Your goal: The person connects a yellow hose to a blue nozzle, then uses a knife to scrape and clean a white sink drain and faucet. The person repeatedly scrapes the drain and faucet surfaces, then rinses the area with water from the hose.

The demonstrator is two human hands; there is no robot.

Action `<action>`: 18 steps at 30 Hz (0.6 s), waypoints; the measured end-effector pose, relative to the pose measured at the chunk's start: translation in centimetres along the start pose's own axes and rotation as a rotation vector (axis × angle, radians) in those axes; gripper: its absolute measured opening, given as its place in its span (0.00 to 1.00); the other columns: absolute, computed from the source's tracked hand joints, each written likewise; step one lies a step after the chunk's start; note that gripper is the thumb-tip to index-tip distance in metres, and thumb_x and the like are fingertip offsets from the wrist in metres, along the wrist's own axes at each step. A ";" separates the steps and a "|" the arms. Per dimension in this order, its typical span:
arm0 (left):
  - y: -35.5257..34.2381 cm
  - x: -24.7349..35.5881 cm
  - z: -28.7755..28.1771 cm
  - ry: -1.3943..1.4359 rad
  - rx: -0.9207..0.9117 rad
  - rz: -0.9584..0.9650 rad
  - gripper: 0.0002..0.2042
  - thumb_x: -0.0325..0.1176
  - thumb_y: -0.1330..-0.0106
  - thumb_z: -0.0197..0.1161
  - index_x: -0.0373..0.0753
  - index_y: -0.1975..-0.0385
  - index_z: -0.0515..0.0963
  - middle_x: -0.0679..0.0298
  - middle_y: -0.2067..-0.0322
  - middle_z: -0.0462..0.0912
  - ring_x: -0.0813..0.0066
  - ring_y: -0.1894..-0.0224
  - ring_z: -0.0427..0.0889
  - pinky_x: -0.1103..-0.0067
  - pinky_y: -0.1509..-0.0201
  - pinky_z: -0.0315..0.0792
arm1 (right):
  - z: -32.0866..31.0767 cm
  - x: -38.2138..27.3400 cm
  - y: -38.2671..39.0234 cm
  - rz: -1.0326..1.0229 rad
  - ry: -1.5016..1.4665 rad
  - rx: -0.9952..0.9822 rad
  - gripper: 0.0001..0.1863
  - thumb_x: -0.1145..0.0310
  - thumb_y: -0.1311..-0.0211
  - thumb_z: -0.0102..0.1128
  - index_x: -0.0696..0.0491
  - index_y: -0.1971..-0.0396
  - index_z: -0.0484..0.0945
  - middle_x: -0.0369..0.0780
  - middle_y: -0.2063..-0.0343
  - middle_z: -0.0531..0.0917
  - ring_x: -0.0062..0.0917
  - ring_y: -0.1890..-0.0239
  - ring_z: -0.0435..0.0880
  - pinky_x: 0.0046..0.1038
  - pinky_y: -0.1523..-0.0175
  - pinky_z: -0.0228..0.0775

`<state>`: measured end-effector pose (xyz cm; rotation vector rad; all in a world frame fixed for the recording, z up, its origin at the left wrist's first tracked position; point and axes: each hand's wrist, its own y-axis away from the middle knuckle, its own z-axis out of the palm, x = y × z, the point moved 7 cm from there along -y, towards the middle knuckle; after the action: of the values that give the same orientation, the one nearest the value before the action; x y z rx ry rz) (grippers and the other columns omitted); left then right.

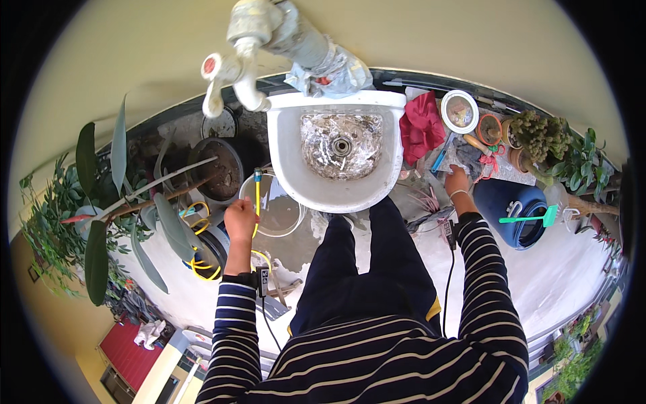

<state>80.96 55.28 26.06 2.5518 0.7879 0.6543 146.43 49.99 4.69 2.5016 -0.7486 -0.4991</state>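
A white sink basin (282, 161), its bottom stained and blotched around a round drain, is in front of me. My left hand (240, 219) is curled into a loose fist left of the basin; no object shows in it. Close beside it a yellow hose (256, 202) with a blue connector hangs over a pale bucket (282, 233). To the right of the basin, my right hand (457, 182) reaches down to a stone slab, its fingers drawn together. Next to its fingertips lie a thin blue tool (441, 158) and a dark grey cloth (466, 156). What the fingers hold, if anything, is hidden.
Above the basin juts a white tap (247, 71) with a wrapped pipe. A red cloth (422, 128), a white round tub (459, 112) and potted plants (538, 135) line the right. A blue barrel (501, 205) bears a green brush (531, 217). Large-leaved plants (96, 259) crowd the left.
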 end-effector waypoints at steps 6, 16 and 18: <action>1.8 -12.7 1.8 -0.068 -0.078 -0.061 0.15 0.39 0.29 0.56 0.36 0.68 0.84 0.57 0.71 0.88 0.61 0.68 0.88 0.67 0.61 0.78 | 2.8 -6.7 4.9 -0.185 -0.031 0.012 0.18 0.73 0.41 0.60 0.53 0.49 0.80 0.50 0.50 0.79 0.47 0.48 0.80 0.42 0.43 0.73; 4.8 -28.1 3.3 0.195 -0.169 -0.282 0.12 0.43 0.38 0.70 0.41 0.74 0.86 0.64 0.76 0.88 0.72 0.70 0.86 0.74 0.62 0.76 | 9.3 -22.8 12.7 -0.268 -0.408 -0.357 0.16 0.62 0.32 0.61 0.53 0.48 0.81 0.41 0.55 0.86 0.24 0.60 0.86 0.29 0.55 0.77; 3.8 -30.1 6.6 0.466 -0.225 -0.348 0.13 0.43 0.36 0.69 0.39 0.73 0.86 0.66 0.78 0.87 0.78 0.71 0.85 0.78 0.63 0.75 | 12.2 -27.5 16.3 -0.151 -0.741 -0.656 0.17 0.57 0.26 0.55 0.51 0.48 0.81 0.35 0.53 0.86 0.19 0.57 0.84 0.25 0.52 0.76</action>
<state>64.01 32.73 13.02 2.0119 1.1967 1.1599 112.52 50.03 8.98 1.7344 -0.5125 -1.4964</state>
